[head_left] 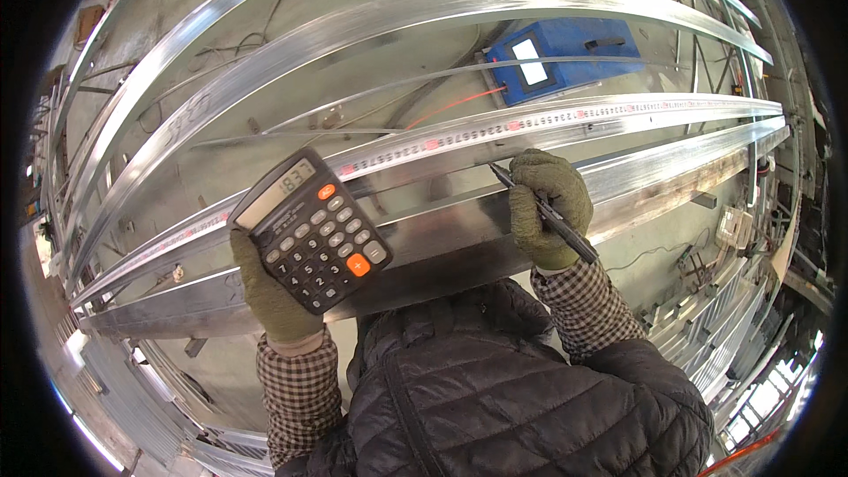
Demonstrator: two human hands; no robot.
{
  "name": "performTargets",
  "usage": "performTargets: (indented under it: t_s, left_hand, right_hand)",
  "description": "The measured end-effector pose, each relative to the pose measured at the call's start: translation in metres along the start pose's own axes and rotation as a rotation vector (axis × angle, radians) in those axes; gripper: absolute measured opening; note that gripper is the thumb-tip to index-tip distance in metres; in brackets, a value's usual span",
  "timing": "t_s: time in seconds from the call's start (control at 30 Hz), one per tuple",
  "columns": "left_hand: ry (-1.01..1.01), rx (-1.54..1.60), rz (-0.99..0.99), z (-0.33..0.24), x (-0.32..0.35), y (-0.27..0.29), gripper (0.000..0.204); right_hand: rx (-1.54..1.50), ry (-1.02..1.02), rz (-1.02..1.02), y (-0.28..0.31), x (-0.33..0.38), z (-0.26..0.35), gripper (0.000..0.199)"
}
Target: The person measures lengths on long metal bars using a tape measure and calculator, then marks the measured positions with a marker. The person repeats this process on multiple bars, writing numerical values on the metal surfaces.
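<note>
In a green work glove, my left hand grips a black calculator by its left edge. The calculator has orange and grey keys, and digits show on its display. My right hand, also gloved in green, is closed around a black marker, whose tip points up and left toward the metal. Both hands are over a long shiny metal bar. Along the bar beyond them stretches a white measuring tape with black and red marks. The calculator covers part of the tape.
Further long metal bars cross the far side. Beyond the tape sits a blue box-shaped machine with a lit screen, cables on the floor around it. Stacked metal profiles lie low on the right, and ribbed metal sheets low on the left.
</note>
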State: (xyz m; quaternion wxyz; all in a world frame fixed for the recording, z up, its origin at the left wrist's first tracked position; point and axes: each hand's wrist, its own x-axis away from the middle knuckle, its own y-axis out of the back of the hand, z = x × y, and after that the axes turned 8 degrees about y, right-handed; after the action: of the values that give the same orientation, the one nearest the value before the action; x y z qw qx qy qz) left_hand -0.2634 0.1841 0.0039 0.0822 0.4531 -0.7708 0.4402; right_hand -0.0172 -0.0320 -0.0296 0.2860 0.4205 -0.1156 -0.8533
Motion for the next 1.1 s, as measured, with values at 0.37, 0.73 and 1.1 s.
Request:
performTargets:
  t_s: [0.37,0.73,1.1]
  left_hand:
    - [0.187,0.255,0.355,-0.065,0.034,0.064,0.079]
    - [0.194,0.008,0.058,-0.093,0.047,0.062,0.067]
    - [0.223,0.096,0.162,-0.086,0.004,0.067,0.070]
  right_hand:
    - [-0.109,0.178,0.298,-0.099,-0.001,0.165,0.027]
    - [-0.078,0.191,0.262,-0.124,0.000,0.194,0.023]
    - [-0.095,0.147,0.189,-0.108,-0.010,0.136,0.035]
